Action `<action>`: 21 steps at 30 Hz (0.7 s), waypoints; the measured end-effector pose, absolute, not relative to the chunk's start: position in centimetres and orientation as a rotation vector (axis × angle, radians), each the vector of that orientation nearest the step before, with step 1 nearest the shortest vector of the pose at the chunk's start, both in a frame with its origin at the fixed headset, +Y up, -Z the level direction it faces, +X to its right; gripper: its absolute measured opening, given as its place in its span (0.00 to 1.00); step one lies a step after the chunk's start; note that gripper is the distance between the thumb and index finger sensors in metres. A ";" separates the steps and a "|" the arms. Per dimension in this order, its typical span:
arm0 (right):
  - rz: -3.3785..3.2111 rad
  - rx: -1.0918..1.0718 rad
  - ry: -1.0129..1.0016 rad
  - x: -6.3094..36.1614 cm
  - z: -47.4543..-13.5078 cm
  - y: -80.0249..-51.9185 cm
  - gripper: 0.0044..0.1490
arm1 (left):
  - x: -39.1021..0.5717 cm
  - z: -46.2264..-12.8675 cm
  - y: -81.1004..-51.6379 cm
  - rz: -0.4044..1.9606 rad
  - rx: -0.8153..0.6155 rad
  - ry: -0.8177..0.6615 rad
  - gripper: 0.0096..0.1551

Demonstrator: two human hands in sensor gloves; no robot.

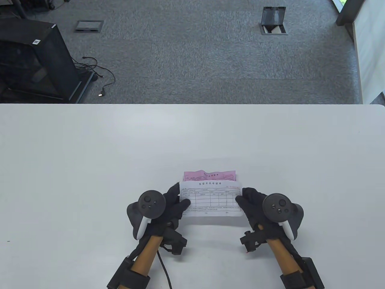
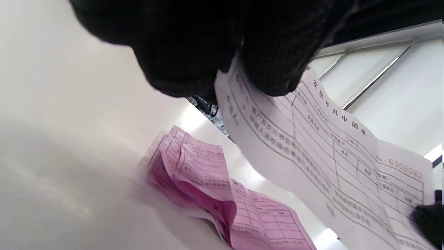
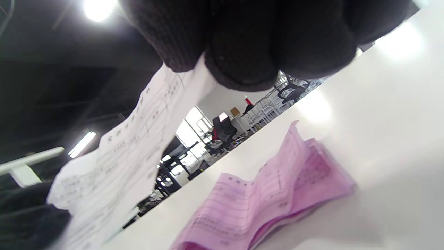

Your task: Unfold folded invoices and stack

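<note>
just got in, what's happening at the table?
A person holds a white invoice spread open above the table, the left hand pinching its left edge and the right hand its right edge. The pink invoice lies on the table just beyond it, creased and only partly flattened. The white sheet is not yet laid down.

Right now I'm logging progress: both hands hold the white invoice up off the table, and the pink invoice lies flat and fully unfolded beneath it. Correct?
Not quite. Both the left hand and right hand do hold the white invoice up, but the pink invoice is still creased and partly folded on the table, as both wrist views show.
</note>
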State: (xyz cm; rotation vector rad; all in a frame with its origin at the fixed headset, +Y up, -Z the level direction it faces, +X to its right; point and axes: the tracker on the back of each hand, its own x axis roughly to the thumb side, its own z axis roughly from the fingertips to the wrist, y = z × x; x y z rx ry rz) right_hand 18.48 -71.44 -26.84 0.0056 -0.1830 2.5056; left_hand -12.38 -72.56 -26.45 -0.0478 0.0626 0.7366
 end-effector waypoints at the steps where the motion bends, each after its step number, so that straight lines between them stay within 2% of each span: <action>1: 2.553 -0.005 -0.173 18.2 -27.4 -71.3 0.23 | -12.2 -27.0 -72.3 0.710 -0.055 0.081 0.36; 7: 2.841 -0.029 -0.141 16.0 -30.8 -71.5 0.23 | -10.2 -30.2 -72.4 0.530 -0.123 0.154 0.39; 15: 2.998 -0.110 -0.013 15.0 -33.9 -74.4 0.23 | -9.2 -33.7 -74.7 0.380 -0.201 0.206 0.41; 21: 3.010 -0.184 0.113 15.3 -35.2 -76.5 0.22 | -8.7 -34.6 -76.4 0.303 -0.250 0.191 0.43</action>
